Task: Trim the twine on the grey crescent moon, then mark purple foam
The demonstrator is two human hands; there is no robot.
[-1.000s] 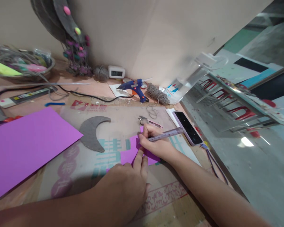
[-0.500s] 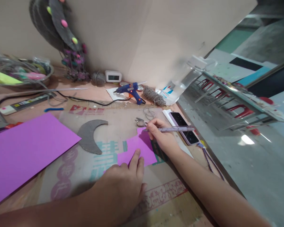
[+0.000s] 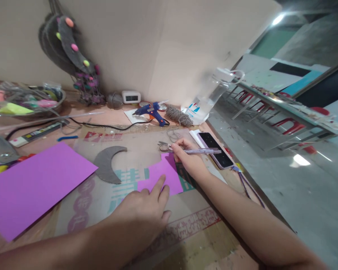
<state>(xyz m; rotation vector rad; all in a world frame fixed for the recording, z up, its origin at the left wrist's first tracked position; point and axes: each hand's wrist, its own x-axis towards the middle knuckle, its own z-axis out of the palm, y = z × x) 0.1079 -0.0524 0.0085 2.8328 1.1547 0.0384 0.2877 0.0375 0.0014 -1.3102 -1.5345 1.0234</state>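
My left hand (image 3: 146, 206) lies on a small purple paper piece (image 3: 170, 176), its index finger stretched out and pressing on it. A pale purple pen (image 3: 204, 151) is pinched in my right hand (image 3: 188, 159) by the paper's upper right edge. The pen's tip is hidden behind the fingers, so I cannot tell whether it touches the paper. Just beyond that hand lie small scissors (image 3: 163, 146). To the left a grey crescent shape (image 3: 104, 165) rests on the printed plastic sheet (image 3: 135, 153), close to a larger purple sheet (image 3: 42, 183).
A blue glue gun (image 3: 150, 111) lies at the back beside grey yarn (image 3: 178, 115). A water jug (image 3: 211, 92) and a phone (image 3: 215, 148) are at the right. A bowl of craft materials (image 3: 60, 101), a cutter (image 3: 39, 133) and a hanging decoration (image 3: 70, 48) are left.
The view has tilted up slightly, so more of the hanging decoration shows. The pen has shifted slightly relative to the paper's top edge. My left hand still presses the paper.
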